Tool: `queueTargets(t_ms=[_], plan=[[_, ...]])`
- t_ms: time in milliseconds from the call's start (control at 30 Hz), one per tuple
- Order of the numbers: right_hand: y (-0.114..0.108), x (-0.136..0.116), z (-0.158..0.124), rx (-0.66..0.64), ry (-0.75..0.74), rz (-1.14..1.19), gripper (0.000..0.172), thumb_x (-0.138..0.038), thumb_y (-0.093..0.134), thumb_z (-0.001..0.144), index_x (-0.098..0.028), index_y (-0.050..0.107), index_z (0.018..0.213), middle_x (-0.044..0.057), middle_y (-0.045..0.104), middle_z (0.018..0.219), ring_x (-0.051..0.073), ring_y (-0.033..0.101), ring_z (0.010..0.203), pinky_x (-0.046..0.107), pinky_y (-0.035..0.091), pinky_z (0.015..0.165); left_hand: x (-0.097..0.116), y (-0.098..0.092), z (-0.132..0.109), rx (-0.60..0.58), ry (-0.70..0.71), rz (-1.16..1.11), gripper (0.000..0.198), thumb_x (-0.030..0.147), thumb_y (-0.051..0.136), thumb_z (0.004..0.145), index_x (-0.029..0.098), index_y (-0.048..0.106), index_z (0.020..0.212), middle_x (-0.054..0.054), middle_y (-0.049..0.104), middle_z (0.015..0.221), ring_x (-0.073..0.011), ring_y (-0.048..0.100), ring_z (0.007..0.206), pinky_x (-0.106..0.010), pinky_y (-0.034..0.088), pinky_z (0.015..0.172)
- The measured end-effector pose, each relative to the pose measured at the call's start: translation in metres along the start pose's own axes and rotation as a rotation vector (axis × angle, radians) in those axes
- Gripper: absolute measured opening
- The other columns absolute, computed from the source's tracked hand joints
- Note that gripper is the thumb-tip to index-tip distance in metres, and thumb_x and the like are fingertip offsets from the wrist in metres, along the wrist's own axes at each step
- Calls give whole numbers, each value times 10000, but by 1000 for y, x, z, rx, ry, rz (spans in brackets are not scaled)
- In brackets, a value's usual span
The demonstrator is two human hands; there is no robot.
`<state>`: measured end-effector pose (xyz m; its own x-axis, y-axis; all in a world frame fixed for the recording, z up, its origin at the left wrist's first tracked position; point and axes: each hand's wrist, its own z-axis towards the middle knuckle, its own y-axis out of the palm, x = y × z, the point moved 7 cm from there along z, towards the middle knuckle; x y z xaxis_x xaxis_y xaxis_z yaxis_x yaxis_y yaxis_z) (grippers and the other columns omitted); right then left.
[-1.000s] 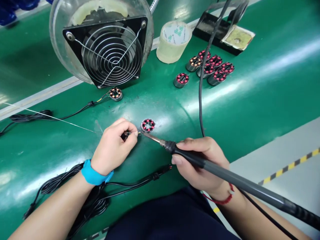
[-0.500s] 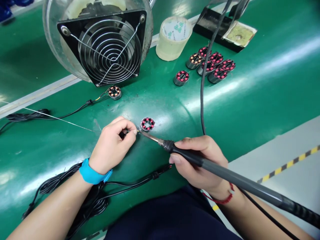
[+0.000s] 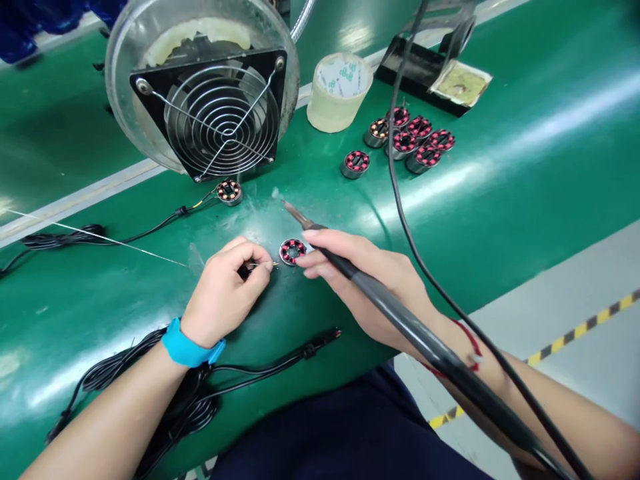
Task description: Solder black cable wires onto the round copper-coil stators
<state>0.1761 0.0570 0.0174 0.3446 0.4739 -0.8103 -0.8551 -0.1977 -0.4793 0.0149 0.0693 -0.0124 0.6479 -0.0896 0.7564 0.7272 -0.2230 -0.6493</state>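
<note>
My left hand, with a blue band at the wrist, pinches the end of a black cable whose thin bared wires stick out past the fingertips. Just right of those wires lies a small motor stator with red windings. Around the dark handle of a soldering iron my right hand is closed. The iron's tip points up and left above the bench, apart from the wires, with a wisp of smoke near it. Fingers of my right hand reach the stator's right edge; whether they touch it I cannot tell.
A fan with a wire guard stands at the back, near a wired copper stator. Clear tape roll, several stators and an iron stand with sponge are farther right. Solder wire and coiled black cables lie left.
My right hand has moved up and left, lifting the iron's tip away from the wires and bringing its fingers beside the stator. My left hand keeps its pinch. The view has shifted slightly.
</note>
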Motion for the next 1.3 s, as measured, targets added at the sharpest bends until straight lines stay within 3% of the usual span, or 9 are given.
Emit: queueTargets(t_ms=[133, 200, 433, 733, 1300], plan=[[20, 9, 17, -195, -75, -161, 383, -143, 512, 912, -250, 479, 1278, 25, 671, 1113, 192, 615, 975, 364, 489, 879, 0, -1, -1, 10, 22, -26, 130, 101, 515, 812, 181, 582, 735, 23, 566, 764, -110, 523, 714, -249, 405, 695], [27, 11, 21, -225, -101, -171, 409, -125, 512, 895, -229, 454, 1287, 40, 660, 1094, 207, 580, 977, 380, 467, 873, -1, -1, -1, 18, 18, -57, 127, 119, 513, 826, 182, 582, 740, 21, 565, 772, -110, 524, 722, -250, 408, 698], [33, 11, 15, -149, -99, -141, 382, -83, 523, 854, -224, 468, 1205, 28, 657, 961, 214, 546, 904, 384, 424, 845, -8, -2, -5, 20, -90, -226, 48, 178, 511, 844, 199, 540, 811, 49, 512, 696, -99, 466, 615, -242, 390, 584], [35, 8, 18, -86, -78, -116, 338, -92, 503, 870, -229, 488, 1179, 27, 673, 938, 205, 567, 887, 369, 421, 820, -4, -3, -6, 19, -68, -224, 92, 187, 503, 859, 198, 538, 774, 31, 524, 728, -111, 481, 656, -262, 405, 627], [31, 6, 18, -34, -69, -68, 299, -134, 491, 881, -230, 484, 1164, 21, 656, 893, 203, 570, 870, 366, 435, 830, 26, -5, -11, -15, 251, 46, 131, 91, 496, 875, 187, 572, 830, -23, 596, 880, -136, 558, 832, -267, 448, 770]])
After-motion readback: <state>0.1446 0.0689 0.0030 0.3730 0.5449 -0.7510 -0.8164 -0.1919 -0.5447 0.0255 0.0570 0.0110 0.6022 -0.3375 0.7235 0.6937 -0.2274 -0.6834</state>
